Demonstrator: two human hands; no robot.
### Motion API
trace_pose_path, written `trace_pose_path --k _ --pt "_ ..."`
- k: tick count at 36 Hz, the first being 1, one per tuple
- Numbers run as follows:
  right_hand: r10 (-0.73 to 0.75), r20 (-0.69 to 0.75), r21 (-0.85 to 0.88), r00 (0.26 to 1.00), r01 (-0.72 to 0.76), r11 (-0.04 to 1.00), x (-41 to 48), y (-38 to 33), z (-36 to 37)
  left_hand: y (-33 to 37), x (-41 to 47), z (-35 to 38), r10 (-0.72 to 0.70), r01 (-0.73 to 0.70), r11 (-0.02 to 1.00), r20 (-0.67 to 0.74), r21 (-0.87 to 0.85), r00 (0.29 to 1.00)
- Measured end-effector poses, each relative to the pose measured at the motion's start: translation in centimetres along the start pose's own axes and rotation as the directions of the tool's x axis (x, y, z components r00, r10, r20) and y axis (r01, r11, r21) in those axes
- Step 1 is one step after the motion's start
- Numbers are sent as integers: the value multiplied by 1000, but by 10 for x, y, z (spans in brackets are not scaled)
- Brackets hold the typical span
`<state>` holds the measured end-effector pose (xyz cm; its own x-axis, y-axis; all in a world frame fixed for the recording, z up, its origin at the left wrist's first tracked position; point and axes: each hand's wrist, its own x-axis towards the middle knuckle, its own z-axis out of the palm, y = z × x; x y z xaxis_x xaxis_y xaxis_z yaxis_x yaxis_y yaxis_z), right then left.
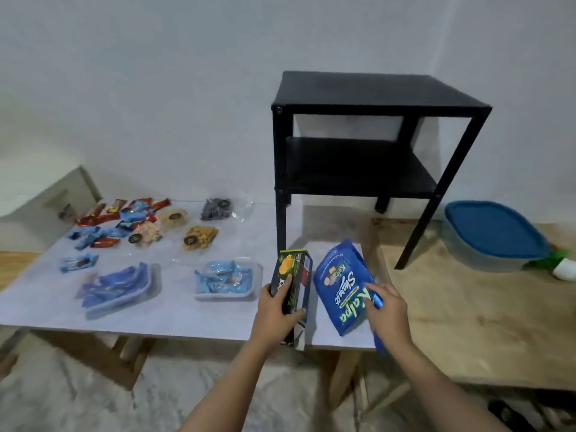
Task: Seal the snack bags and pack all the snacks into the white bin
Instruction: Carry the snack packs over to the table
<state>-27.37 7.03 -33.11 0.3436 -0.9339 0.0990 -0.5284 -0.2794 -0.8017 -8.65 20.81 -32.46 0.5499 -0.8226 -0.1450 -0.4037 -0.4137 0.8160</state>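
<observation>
Left hand (279, 307) gripped dark snack box (293, 275); right hand (388, 310) held blue snack bag (341, 288). Both at tabletop (187, 316) near right corner, long axes pointing away. White bin unseen.

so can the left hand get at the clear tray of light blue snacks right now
Probably not yet: the left hand grips the dark box, so it is occupied. The way looks free, though: the clear tray lies just left of it, nothing between.

Pale wall (156, 73), black shelf unit (367, 145), wooden table (483, 322)
</observation>
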Motion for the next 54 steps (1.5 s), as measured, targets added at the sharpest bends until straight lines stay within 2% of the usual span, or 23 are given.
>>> trace_pose_path --k 6,8,16,25,28,31,36,42,46,51,54 --pt "-186 19 133 982 182 974 7 -54 -15 8 -27 -48 -6 -5 998 -163 -70 987" --pt "-259 22 128 965 255 959 8 -74 -11 8 -37 -66 -20 2 996 -214 -86 977" --pt "-526 166 148 834 506 850 -7 -167 56 -25 -87 -150 -148 107 987 -422 -120 895" --pt "-708 365 323 605 630 706 -68 -272 181 -113 -170 -249 -374 290 927 -631 -236 680" --pt "-743 435 363 509 656 662 -92 -306 227 -143 -200 -286 -435 362 896 -674 -257 598" --pt "-757 477 396 447 659 639 -118 -340 271 -175 -232 -322 -476 396 870 -710 -295 519" --pt "-761 546 458 351 636 621 -168 -397 341 -224 -278 -379 -525 444 830 -741 -338 419" --pt "-754 594 509 279 595 622 -230 -457 412 -273 -332 -433 -567 461 792 -761 -400 314" --pt "-742 646 555 176 560 616 -271 -486 457 -304 -369 -455 -606 448 757 -766 -475 212" --pt "-744 668 591 38 580 560 -321 -522 514 -343 -410 -473 -660 423 704 -745 -570 96" --pt "-724 687 611 -57 585 534 -351 -541 552 -370 -432 -484 -711 437 639 -703 -633 21"
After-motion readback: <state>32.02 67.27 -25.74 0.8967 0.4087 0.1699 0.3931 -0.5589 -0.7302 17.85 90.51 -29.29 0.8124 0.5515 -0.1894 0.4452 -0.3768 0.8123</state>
